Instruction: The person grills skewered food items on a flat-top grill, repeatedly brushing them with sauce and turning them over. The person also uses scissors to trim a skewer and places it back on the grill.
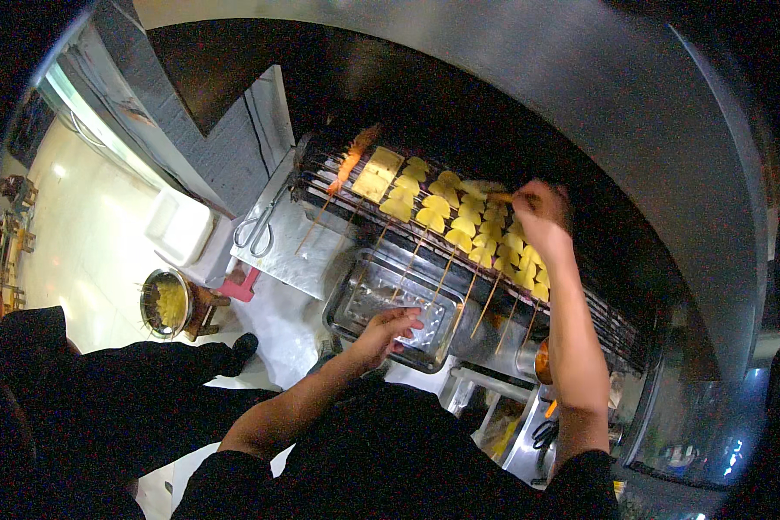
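Note:
My right hand point(542, 211), blurred, reaches over the grill and is closed on the handle of what looks like a basting brush point(484, 188). Its pale head is over rows of skewered yellow slices point(462, 231), perhaps potato. These lie across the grill rack point(597, 318), with their bamboo sticks pointing toward me. My left hand point(390, 331) is above the front of a shiny metal tray point(341, 292), fingers loosely curled, with nothing visible in it. At the rack's left end are a skewered orange prawn point(351, 162) and a flat yellowish slab point(378, 174).
Scissors point(260, 231) lie on the metal ledge left of the grill. A bowl of skewers point(169, 305) rests on a wooden stool point(204, 312), near a white bin point(180, 227). Another person in dark clothes point(117, 403) is at my left. A curved hood point(559, 71) overhangs the grill.

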Available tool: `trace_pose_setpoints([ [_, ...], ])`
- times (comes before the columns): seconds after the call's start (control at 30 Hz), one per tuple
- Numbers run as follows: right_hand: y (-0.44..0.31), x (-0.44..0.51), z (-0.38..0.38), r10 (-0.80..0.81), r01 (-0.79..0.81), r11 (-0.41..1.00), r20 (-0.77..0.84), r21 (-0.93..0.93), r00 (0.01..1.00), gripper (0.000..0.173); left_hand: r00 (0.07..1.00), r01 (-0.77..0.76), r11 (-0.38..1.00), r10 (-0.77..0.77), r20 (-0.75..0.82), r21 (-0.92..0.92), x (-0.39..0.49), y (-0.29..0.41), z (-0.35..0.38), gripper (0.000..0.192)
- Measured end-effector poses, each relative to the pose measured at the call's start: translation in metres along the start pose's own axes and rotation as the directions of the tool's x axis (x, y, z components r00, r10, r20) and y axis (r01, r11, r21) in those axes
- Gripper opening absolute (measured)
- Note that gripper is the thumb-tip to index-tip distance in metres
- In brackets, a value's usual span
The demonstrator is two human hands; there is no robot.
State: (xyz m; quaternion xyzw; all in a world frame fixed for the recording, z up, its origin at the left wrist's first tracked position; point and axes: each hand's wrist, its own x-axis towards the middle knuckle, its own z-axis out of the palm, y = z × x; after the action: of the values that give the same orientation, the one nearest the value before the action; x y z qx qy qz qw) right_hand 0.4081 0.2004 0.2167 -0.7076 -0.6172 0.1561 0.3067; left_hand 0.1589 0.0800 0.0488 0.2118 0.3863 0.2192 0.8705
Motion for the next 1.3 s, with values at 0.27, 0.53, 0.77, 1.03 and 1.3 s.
trace_pose_setpoints([
  [0.27,0.016,-0.022,0.017,-0.034,0.071,0.933,0.110,-0.354,0.993,0.018,0.977,-0.204,0.958,0.212,0.019,-0.201,0.038,-0.013,0.035,0.024],
  [0.53,-0.004,-0.082,0.005,-0.489,0.495,0.808,0.106,-0.318,0.866,0.011,0.967,-0.254,0.957,0.252,-0.030,-0.139,0.038,-0.006,0.040,0.027],
  [0.77,-0.008,-0.026,-0.007,-0.147,0.140,0.964,-0.014,-0.225,0.989,0.021,0.968,-0.245,0.908,0.246,-0.040,-0.340,0.046,-0.003,0.043,0.026],
  [1.03,0.003,-0.060,-0.024,-0.273,0.251,0.952,-0.112,-0.177,0.956,0.024,0.959,-0.269,0.886,0.284,-0.018,-0.378,0.038,0.007,0.060,0.020],
  [1.3,0.012,0.009,-0.026,-0.134,0.108,0.976,-0.131,-0.188,0.982,0.019,0.925,-0.378,0.918,0.367,-0.103,-0.125,0.029,0.002,0.057,0.025],
])
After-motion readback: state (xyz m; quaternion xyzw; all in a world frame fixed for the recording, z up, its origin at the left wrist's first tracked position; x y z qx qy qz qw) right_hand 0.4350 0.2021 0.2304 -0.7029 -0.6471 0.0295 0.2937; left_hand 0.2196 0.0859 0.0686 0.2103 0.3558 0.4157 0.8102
